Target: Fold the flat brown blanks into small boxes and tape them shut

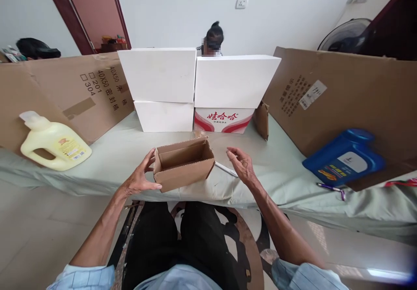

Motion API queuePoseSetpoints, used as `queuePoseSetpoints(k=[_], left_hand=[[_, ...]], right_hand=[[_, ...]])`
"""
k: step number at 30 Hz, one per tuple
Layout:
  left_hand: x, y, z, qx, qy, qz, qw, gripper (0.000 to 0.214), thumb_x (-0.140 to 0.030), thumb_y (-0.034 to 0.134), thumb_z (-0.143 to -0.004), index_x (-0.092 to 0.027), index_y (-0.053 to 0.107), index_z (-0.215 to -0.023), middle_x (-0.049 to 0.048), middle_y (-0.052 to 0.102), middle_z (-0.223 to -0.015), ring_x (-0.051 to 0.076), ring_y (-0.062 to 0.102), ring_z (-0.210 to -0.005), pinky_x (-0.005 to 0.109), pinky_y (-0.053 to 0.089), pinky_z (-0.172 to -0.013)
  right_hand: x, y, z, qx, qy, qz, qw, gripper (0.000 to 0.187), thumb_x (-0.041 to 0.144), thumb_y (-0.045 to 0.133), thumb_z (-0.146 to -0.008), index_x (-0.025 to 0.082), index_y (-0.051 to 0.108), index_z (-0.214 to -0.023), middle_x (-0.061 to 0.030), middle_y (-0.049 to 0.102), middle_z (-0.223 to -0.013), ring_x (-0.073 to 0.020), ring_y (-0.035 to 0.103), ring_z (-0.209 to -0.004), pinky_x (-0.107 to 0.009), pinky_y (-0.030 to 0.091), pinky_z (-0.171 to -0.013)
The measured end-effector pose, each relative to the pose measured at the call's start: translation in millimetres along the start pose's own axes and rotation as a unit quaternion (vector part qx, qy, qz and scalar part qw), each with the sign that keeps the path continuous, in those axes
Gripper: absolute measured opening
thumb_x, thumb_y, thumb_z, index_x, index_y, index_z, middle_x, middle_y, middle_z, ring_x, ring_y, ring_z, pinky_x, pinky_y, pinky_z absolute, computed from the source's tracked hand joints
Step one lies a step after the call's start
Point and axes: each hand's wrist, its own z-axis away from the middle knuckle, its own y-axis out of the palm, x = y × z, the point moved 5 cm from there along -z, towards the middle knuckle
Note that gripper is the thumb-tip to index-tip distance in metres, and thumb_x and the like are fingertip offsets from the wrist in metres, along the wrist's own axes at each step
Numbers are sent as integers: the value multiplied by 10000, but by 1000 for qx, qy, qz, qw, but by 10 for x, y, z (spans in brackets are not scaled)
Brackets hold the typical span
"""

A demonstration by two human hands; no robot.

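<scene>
A small brown cardboard box (184, 175), its top side without a cover, stands near the front edge of the cloth-covered table. My left hand (140, 177) grips its left end, thumb along the front face and fingers at the rear corner. To the right of the box, apart from it, my right hand (241, 165) is raised with loosely bent fingers and holds nothing. Beside that hand a thin white strip (226, 169) lies on the pale green cloth (198, 196). What is inside the box, if anything, cannot be seen past its front wall.
White boxes (159, 75) are stacked behind, one with red print (224, 120). Large cardboard panels (107, 88) flank both sides. A yellow jug (55, 144) leans left; a blue bottle (345, 157) and purple pen (330, 188) lie right. A person (213, 38) is behind the boxes.
</scene>
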Motion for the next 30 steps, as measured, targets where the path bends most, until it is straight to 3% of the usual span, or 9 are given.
queuePoseSetpoints(k=[3,6,11,13,16,20,22,26,30], left_hand=[[-125,-39,18,-25,9,-10,1000,1408,-476,1030,-611,-341,239,-1769,182,304,-1828,482,381,-1647,571,521,-1225],[-302,-63,5,-6,32,-59,998,1131,-412,980,-679,-362,438,-1670,127,355,-1800,431,393,-1646,535,530,-1224],[-516,-146,-65,68,51,-135,987,806,-347,938,-715,-338,610,-1451,106,387,-1751,397,408,-1629,515,573,-1169],[-546,-183,-75,76,53,-151,984,782,-330,943,-706,-327,614,-1415,112,412,-1729,402,437,-1604,533,571,-1155],[-532,-169,-62,73,62,-147,984,798,-306,948,-693,-321,599,-1411,115,480,-1669,403,468,-1570,537,567,-1129],[-451,-89,-69,32,65,-93,993,854,-252,942,-648,-313,581,-1419,109,539,-1597,380,542,-1482,525,555,-1115],[-422,-55,-90,17,64,-69,995,874,-230,943,-616,-309,583,-1409,99,566,-1549,371,551,-1454,511,553,-1104],[-394,-51,-101,2,60,-26,998,871,-220,950,-591,-305,598,-1383,79,574,-1505,341,557,-1414,449,559,-1072],[-292,-123,-59,-23,33,45,998,859,-236,973,-567,-285,599,-1339,82,594,-1471,314,601,-1352,379,576,-1005]], right_hand=[[582,73,51,51,-66,-52,995,484,610,614,-1049,239,724,-1341,-111,763,-1211,-265,713,-1059,-385,591,-877],[1083,157,100,103,-146,-57,982,430,565,621,-1080,269,697,-1382,-111,715,-1283,-269,700,-1095,-411,595,-914],[1431,243,134,144,-247,17,958,409,555,651,-1086,272,694,-1378,-140,659,-1414,-324,660,-1271,-508,557,-1090],[1439,247,126,157,-273,49,948,405,555,669,-1079,276,700,-1370,-142,653,-1466,-345,633,-1337,-529,536,-1125],[1393,239,97,174,-281,83,940,397,557,679,-1073,274,715,-1349,-135,711,-1380,-350,656,-1255,-531,554,-1071],[1358,259,96,191,-274,83,939,327,549,658,-1085,268,762,-1216,-121,748,-1261,-341,664,-1181,-526,558,-1035],[1342,266,100,180,-270,73,943,363,562,664,-1078,280,744,-1293,-127,717,-1330,-344,652,-1237,-529,551,-1067],[1151,273,74,150,-217,34,964,730,650,735,-1006,325,525,-1625,-155,578,-1556,-360,605,-1368,-538,554,-1099],[787,430,74,211,-89,-52,972,1131,769,839,-850,338,322,-1759,-188,428,-1733,-419,530,-1490,-587,546,-1115]])
